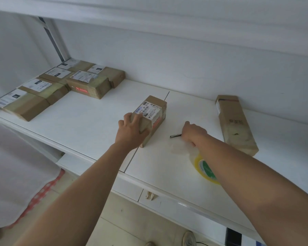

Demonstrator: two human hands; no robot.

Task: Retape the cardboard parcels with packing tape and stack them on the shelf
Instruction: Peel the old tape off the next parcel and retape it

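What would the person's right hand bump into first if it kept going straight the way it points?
Probably nothing on the white shelf. The right hand, holding a small dark metal tool, points up-left toward the bare white back wall, passing right of the small labelled cardboard parcel; depth is unclear.

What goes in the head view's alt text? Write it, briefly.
A person's left hand grips a small labelled parcel on a white shelf while the right hand holds a small dark tool. Tape roll nearby; parcels grouped far left.

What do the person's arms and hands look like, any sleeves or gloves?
Both forearms are bare up to the frame edge, with no sleeves showing. The left hand and right hand wear no gloves. No watch, ring or bracelet is visible.
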